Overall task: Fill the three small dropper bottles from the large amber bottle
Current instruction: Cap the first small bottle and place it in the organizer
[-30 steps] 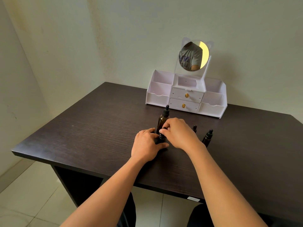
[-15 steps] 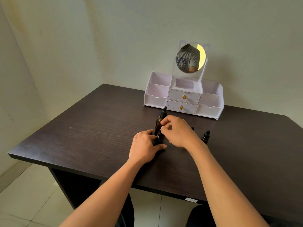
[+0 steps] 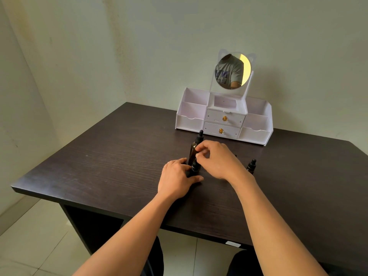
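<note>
Head view: on the dark table (image 3: 99, 166), the left hand (image 3: 178, 177) grips the base of a small dropper bottle (image 3: 194, 167), which stands upright just in front of the large amber bottle (image 3: 193, 149). The right hand (image 3: 218, 161) hovers over its cap, fingers curled; whether they pinch it cannot be told. Another small bottle (image 3: 251, 167) stands farther right.

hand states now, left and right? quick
Left hand: closed, holding the base of the small dropper bottle.
Right hand: fingers curled just above that bottle's cap; whether it pinches the cap cannot be told.
</note>
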A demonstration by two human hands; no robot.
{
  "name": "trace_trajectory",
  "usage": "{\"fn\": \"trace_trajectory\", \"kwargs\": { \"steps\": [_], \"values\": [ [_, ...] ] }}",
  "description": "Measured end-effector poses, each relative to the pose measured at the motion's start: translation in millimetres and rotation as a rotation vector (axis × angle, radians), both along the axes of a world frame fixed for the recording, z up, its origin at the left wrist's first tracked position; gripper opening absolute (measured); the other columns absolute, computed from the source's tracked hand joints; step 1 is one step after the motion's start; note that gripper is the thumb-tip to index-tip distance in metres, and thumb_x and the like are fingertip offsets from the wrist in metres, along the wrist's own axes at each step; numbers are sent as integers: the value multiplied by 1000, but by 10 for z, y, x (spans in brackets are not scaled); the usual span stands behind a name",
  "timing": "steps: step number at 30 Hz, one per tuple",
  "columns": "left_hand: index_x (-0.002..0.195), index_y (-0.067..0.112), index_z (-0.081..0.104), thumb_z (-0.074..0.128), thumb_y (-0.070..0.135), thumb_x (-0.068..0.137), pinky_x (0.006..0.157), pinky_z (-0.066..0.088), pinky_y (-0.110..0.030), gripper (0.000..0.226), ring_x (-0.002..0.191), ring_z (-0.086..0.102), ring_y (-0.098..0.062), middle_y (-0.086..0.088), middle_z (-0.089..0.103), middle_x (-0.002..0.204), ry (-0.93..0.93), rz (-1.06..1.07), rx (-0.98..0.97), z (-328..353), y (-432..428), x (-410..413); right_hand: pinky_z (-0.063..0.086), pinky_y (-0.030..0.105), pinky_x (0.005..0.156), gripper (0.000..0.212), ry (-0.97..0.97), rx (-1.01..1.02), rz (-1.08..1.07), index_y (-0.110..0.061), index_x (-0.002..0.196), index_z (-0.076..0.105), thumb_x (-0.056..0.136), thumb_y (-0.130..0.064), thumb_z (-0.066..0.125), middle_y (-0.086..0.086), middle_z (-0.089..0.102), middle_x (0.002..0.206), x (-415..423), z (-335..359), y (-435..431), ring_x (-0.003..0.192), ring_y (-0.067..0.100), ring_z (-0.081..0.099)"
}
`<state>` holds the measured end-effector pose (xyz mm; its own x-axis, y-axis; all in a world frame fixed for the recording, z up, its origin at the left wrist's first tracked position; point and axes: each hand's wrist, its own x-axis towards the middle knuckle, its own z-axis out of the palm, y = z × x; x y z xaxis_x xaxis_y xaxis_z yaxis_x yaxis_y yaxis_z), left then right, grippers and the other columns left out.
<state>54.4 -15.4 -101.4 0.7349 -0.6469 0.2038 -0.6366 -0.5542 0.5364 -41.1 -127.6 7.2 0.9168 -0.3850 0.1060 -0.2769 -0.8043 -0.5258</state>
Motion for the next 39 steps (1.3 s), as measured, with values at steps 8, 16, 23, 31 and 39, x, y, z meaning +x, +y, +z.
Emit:
{"fn": "trace_trajectory", "kwargs": {
  "steps": [8, 16, 23, 31, 39],
  "values": [
    [117, 34, 73, 63, 70, 81, 114, 34, -44, 52, 138, 41, -22, 6, 50, 150, -4, -3, 3, -24, -12, 14, 51, 32, 82, 33, 117, -92, 56, -32, 125, 62, 92, -30, 65, -11, 63, 102, 7, -45, -1, 90, 9, 59],
    [123, 31, 71, 69, 53, 87, 115, 30, -42, 43, 140, 40, -24, 1, 50, 150, -20, -4, -2, 24, 11, -34, 49, 33, 69, 33, 121, -215, -107, -23, 116, 56, 96, -49, 54, -1, 63, 105, 41, -245, 154, 89, 18, 61],
    [130, 28, 67, 64, 31, 93, 116, 24, -39, 37, 142, 36, -23, 2, 46, 153, -30, -15, 13, 75, 36, -96, 42, 36, 66, 33, 68, -343, -246, -17, 120, 54, 102, -44, 45, 4, 62, 111, 92, -348, 352, 96, 25, 64],
    [122, 28, 72, 62, 29, 94, 116, 28, -42, 29, 139, 39, -24, 2, 50, 150, -54, -19, 13, 73, 29, -94, 40, 34, 62, 33, 100, -336, -301, -16, 119, 56, 102, -43, 47, 5, 64, 107, 119, -309, 414, 92, 23, 64],
    [123, 27, 67, 80, 51, 75, 112, 35, -40, 55, 133, 47, -23, 0, 56, 142, 20, 23, -55, 105, 61, -134, 43, 35, 70, 36, 94, -241, -309, -15, 114, 59, 100, -46, 49, 7, 66, 111, -21, -189, 284, 100, 29, 64]
  ]
}}
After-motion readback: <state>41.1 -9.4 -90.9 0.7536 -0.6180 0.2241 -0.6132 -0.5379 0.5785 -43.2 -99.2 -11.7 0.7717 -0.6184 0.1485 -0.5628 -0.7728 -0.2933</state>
